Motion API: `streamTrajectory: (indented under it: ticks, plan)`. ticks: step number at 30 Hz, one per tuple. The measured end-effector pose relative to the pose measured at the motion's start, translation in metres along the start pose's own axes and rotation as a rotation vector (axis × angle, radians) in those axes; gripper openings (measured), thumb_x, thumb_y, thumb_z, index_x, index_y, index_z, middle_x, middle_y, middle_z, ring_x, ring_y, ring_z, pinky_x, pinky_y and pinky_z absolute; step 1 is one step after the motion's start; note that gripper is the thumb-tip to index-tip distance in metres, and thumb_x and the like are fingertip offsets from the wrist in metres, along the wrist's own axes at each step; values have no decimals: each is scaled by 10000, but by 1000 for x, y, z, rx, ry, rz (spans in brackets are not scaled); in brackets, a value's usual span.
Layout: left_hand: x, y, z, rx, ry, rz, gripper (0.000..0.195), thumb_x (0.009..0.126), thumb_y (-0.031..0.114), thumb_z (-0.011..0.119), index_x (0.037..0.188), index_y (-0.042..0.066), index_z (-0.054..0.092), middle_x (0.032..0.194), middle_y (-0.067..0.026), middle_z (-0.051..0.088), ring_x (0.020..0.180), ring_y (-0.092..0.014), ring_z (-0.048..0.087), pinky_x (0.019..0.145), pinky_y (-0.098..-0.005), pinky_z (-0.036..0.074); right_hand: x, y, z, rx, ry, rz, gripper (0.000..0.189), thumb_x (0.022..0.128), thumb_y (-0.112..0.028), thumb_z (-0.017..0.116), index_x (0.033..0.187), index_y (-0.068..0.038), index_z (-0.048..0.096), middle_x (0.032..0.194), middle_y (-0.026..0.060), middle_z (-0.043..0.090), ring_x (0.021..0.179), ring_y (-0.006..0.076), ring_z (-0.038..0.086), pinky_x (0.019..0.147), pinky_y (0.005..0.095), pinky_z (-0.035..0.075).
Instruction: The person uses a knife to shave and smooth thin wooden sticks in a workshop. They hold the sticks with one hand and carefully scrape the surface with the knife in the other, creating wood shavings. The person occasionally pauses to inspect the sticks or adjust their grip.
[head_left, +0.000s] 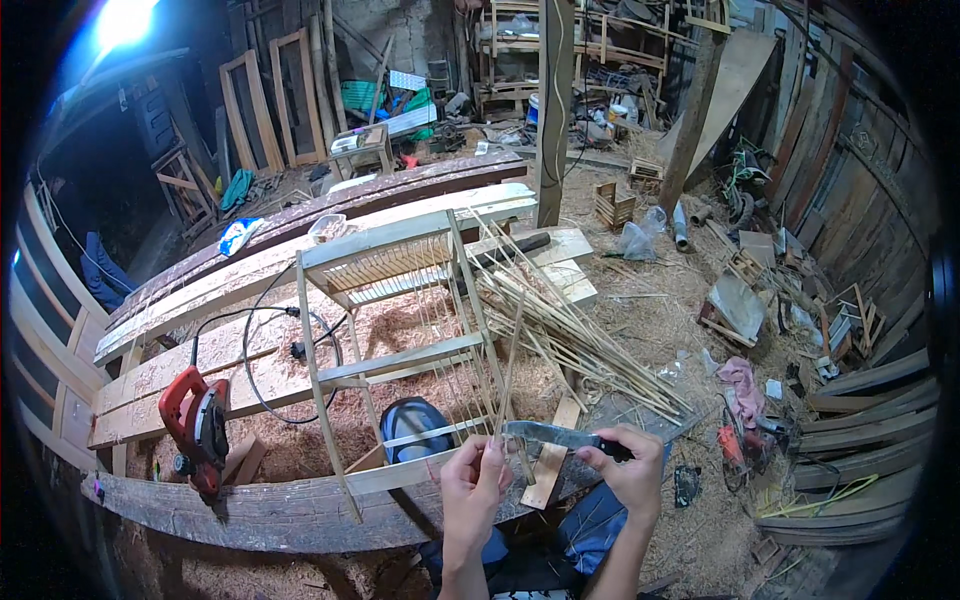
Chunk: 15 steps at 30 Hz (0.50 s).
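My left hand (474, 480) pinches a thin bamboo stick (514, 356), which points up and away from me. In my right hand (628, 469) is a knife by its black handle; the blade (551, 433) points left, its tip close to the stick beside my left fingers. Whether the edge touches the stick I cannot tell. A light wooden frame (405, 358) stands just left of my hands, with a row of thin slats across its far upper part. Beyond the knife, a loose pile of bamboo sticks (592, 360) lies spread out.
A red electric planer (196, 431) with a black cable (247, 352) rests at left by the weathered bench plank (285, 514). Long boards (435, 206) extend behind the frame. A wooden post (551, 120) rises beyond them. Shavings cover the floor (637, 315); scrap wood (862, 450) lies at right.
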<state>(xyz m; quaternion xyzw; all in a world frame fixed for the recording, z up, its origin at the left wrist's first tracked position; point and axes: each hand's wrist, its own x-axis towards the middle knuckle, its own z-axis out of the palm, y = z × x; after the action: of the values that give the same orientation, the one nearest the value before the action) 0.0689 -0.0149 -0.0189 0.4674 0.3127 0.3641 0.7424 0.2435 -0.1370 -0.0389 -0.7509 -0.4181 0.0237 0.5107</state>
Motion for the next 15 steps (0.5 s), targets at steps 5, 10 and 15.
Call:
streamTrajectory:
  ticks: [5,10,15]
  plan:
    - [0,5,3,128,11,42,229,1090,211,605,1087,-2,689,752,9,645,594,-10,469,519,-203,343,0,-3,0,-8,9,-17,377,738,-336,932,900,-27,790,773,93,730,700,236,705,642,344,521]
    - [-2,-5,1,151,-94,-11,211,1085,170,604,1099,-21,694,785,-9,687,631,-21,513,555,-204,400,2,-25,3,-46,-20,-93,358,736,-291,932,921,-19,790,792,87,729,755,236,718,677,350,542]
    - [-7,-2,12,232,-177,22,215,1073,140,612,1112,-57,687,830,-36,723,707,-40,599,621,-213,465,0,-38,12,64,37,-109,334,763,-204,907,1014,-21,784,916,100,744,810,251,722,712,358,551]
